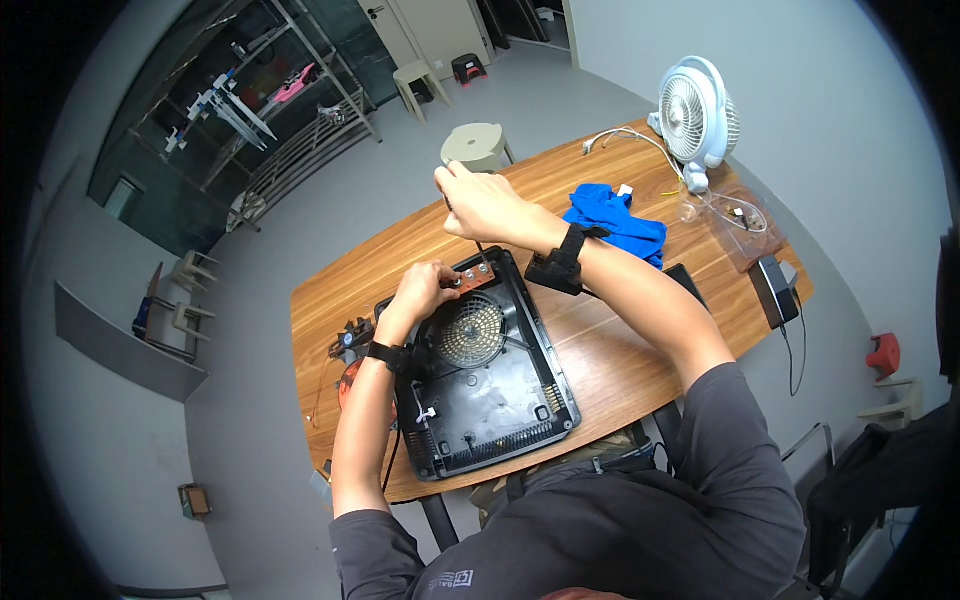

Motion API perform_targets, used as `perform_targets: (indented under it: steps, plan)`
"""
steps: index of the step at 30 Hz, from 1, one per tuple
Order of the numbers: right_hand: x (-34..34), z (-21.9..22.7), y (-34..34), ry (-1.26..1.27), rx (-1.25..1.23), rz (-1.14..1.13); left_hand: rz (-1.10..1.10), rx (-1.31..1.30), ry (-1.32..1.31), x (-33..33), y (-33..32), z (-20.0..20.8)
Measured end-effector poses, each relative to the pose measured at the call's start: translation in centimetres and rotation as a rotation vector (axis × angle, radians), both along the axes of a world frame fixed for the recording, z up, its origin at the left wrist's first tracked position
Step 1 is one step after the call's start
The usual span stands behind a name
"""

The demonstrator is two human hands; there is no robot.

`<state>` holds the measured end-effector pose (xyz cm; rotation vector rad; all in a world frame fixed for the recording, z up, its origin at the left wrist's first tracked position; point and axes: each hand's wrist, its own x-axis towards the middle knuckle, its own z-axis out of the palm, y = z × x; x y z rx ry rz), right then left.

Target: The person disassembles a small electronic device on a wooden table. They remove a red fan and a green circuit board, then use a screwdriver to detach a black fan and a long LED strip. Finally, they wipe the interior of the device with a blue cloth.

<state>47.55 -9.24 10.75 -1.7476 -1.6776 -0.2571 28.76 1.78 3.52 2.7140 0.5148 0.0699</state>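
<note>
A black plastic appliance housing (490, 395) lies open side up on the wooden table, with a round vent grille (472, 330) in it. Across its far end sits a narrow brown circuit board (476, 279) with silver round parts. My left hand (425, 292) pinches the left end of this board. Above the board, my right hand (485, 205) is closed round a screwdriver (481, 251). Only its dark shaft shows clearly, pointing down at the board; my fingers hide most of the handle. Black straps with small boxes are on both wrists.
A blue cloth (618, 222) and a white fan (690, 120) with its cable are at the table's far right. An orange-red object (350, 382) and dark parts lie left of the housing. A black box (774, 290) stands at the right edge. A stool (476, 145) is behind the table.
</note>
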Motion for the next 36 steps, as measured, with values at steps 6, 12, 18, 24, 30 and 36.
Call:
perform_targets:
  steps: [6,12,18,24,30,36]
  plan:
    - [-0.1,0.7,-0.3,-0.007,-0.09,0.028,0.031,-0.036,0.007,-0.2,0.3,-0.3]
    - [-0.3,0.7,-0.5,0.026,-0.041,0.009,0.001,-0.01,-0.007,-0.1,0.0,0.1]
    - [0.0,0.5,-0.7,0.102,-0.098,0.029,-0.008,0.004,0.003,-0.2,0.2,-0.1]
    - [-0.2,-0.1,-0.4,0.14,-0.01,-0.004,-0.014,0.011,0.014,-0.1,-0.1,0.3]
    - [-0.1,-0.1,-0.5,0.228,-0.07,0.004,-0.01,-0.006,0.0,-0.2,0.1,0.0]
    - [0.3,-0.8,0.1,0.215,-0.017,0.037,-0.007,0.011,0.009,-0.1,0.2,0.0]
